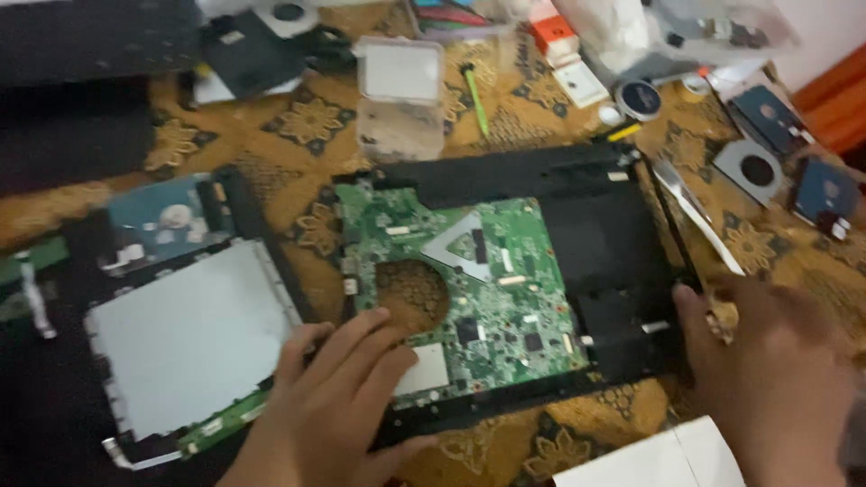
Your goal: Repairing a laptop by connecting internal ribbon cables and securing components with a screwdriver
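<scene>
Two hands on an opened laptop base

The left hand [338, 397] lies flat with spread fingers on the near left corner of the green motherboard [469, 289], which sits in a black laptop base [604, 271]. The right hand [767, 361], blurred, grips the base's right edge. The board has a round cut-out showing the patterned brown cloth [307, 126] beneath. To the left lies a grey metal panel [189, 334], with a hard drive [167, 221] behind it. Further back are a clear plastic box [400, 95], a green screwdriver [475, 95] and more drives [825, 194] at the right
</scene>
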